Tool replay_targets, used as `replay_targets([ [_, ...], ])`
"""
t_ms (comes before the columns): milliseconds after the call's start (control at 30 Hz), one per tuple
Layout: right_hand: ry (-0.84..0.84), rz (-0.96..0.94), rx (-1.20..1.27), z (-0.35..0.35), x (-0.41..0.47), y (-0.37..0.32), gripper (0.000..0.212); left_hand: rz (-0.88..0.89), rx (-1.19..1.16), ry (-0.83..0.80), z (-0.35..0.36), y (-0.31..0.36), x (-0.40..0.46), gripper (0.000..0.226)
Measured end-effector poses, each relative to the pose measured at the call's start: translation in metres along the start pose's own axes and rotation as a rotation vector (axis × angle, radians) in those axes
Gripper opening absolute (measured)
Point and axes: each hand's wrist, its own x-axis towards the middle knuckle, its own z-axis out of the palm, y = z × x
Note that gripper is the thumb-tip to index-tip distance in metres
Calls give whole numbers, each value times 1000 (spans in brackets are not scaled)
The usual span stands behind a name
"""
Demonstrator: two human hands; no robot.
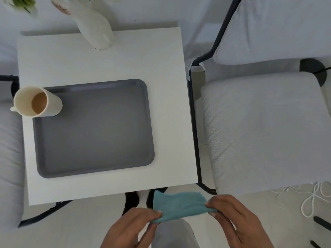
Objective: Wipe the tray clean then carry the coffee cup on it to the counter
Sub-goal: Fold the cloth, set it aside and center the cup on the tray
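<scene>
A grey rectangular tray (96, 129) lies on a white square table (111, 56). A cream coffee cup (36, 102) with brown coffee inside stands on the tray's far left corner. Below the table's near edge, both hands hold a folded teal cloth (179, 205) stretched between them. My left hand (130, 228) pinches the cloth's left end and my right hand (236, 221) pinches its right end. The cloth hangs in the air, short of the table.
A white vase (95, 31) with green leaves stands at the table's far edge. Light grey cushioned seats (265, 129) with black frames flank the table on the right and left. A white cord (311, 199) lies on the floor at right.
</scene>
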Motion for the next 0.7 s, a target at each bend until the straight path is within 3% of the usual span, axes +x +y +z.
replay_targets([
  [233,-39,82,-1,2,44,20,16,13,16,-63,12,-8,57,23],
  [433,-67,184,-6,30,155,59,17,17,326,-87,33,-62,169,26],
  [533,-2,164,-89,41,191,60,25,129,501,16,33,-77,208,24],
  [600,59,101,-203,47,189,53,32,229,640,87,36,-74,213,36],
  [700,-57,63,-350,65,164,43,35,406,761,44,48,-70,197,30],
])
